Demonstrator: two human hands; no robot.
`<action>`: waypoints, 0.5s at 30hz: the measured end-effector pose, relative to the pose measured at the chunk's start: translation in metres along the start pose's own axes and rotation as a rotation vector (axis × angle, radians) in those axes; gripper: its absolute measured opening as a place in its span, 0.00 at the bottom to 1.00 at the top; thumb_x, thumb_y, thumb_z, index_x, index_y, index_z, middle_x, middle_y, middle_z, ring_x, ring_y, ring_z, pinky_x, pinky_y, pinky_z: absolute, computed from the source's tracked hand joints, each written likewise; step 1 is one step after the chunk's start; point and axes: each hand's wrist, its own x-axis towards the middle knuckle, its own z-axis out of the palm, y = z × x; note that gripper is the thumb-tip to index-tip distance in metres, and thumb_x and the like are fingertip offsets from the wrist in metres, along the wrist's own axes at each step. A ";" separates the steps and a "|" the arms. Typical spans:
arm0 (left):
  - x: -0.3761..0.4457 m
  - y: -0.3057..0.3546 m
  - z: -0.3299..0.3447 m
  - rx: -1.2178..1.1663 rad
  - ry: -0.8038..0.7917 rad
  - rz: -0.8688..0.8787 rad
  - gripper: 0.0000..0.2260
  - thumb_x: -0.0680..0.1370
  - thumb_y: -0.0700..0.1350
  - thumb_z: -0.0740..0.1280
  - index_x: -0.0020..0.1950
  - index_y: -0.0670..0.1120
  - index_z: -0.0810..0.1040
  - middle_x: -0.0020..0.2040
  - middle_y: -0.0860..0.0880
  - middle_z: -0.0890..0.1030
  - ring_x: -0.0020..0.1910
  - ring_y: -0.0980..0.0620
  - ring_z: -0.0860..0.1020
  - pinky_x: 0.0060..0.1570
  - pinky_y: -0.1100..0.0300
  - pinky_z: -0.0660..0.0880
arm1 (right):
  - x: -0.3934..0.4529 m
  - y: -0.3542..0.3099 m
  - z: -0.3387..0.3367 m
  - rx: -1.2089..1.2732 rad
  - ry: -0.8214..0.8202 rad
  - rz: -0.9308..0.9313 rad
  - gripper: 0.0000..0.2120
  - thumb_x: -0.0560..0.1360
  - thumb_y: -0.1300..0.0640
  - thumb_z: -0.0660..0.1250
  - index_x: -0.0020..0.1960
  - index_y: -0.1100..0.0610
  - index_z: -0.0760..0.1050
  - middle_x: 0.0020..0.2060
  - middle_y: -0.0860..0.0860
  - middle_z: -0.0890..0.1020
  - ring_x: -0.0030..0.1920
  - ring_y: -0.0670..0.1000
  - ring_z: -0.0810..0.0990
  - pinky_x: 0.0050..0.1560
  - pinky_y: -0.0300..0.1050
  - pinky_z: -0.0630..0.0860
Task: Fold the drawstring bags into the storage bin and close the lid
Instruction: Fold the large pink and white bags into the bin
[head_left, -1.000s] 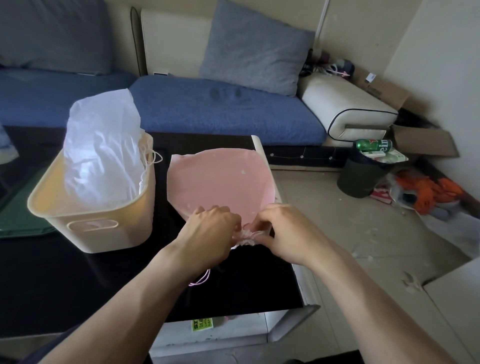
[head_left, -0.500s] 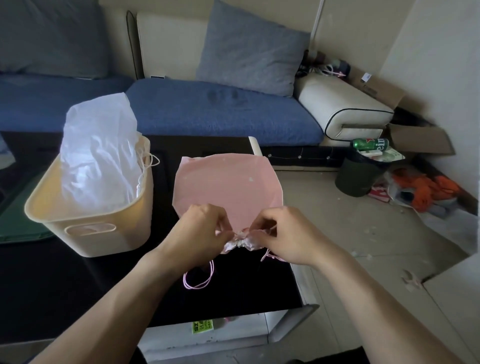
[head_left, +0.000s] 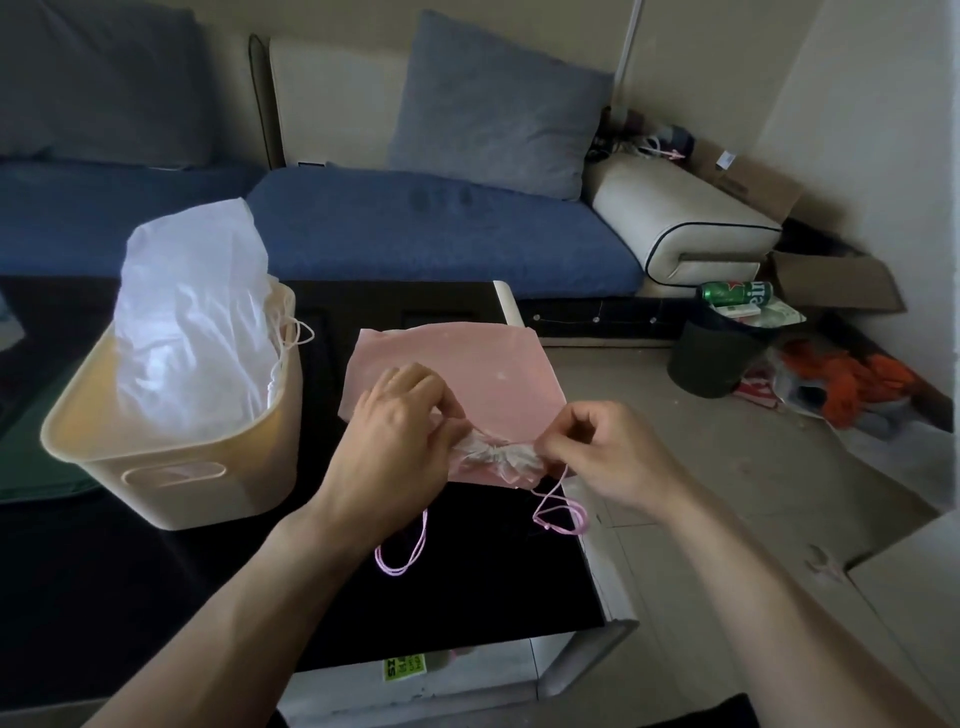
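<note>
Since the earlier frame, my hands have drawn apart, stretching the gathered mouth of the pink drawstring bag (head_left: 457, 384) wider. Left hand (head_left: 400, 441) and right hand (head_left: 613, 452) each pinch the puckered hem, fingers curled on it. Thin, matte fabric lies flat on the glossy black bench (head_left: 467, 571), just right of the cream plastic storage bin (head_left: 171, 467), which holds a crinkled white bag (head_left: 192, 322). Step in hand, I judge: flattening before folding; next, smoothing the hem and tucking the looped pink cords (head_left: 405, 551).
</note>
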 end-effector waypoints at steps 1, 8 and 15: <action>0.000 0.001 0.000 0.030 0.005 0.004 0.03 0.76 0.40 0.71 0.44 0.42 0.79 0.47 0.49 0.77 0.51 0.47 0.74 0.54 0.50 0.72 | 0.000 0.000 0.001 -0.024 0.026 0.002 0.05 0.71 0.58 0.73 0.36 0.52 0.81 0.33 0.44 0.85 0.36 0.44 0.83 0.40 0.43 0.78; -0.011 0.017 0.008 0.005 -0.085 -0.031 0.12 0.80 0.43 0.62 0.38 0.41 0.74 0.41 0.47 0.74 0.39 0.47 0.74 0.42 0.47 0.71 | 0.002 0.001 0.008 -0.087 0.130 -0.035 0.07 0.68 0.59 0.72 0.33 0.51 0.78 0.30 0.45 0.82 0.30 0.43 0.79 0.29 0.34 0.71; -0.007 0.021 0.012 -0.327 -0.013 -0.321 0.15 0.79 0.45 0.64 0.36 0.39 0.78 0.34 0.44 0.81 0.37 0.44 0.79 0.39 0.49 0.77 | 0.004 0.003 0.025 -0.158 0.098 -0.070 0.06 0.68 0.60 0.70 0.34 0.51 0.78 0.31 0.47 0.81 0.34 0.46 0.79 0.30 0.36 0.71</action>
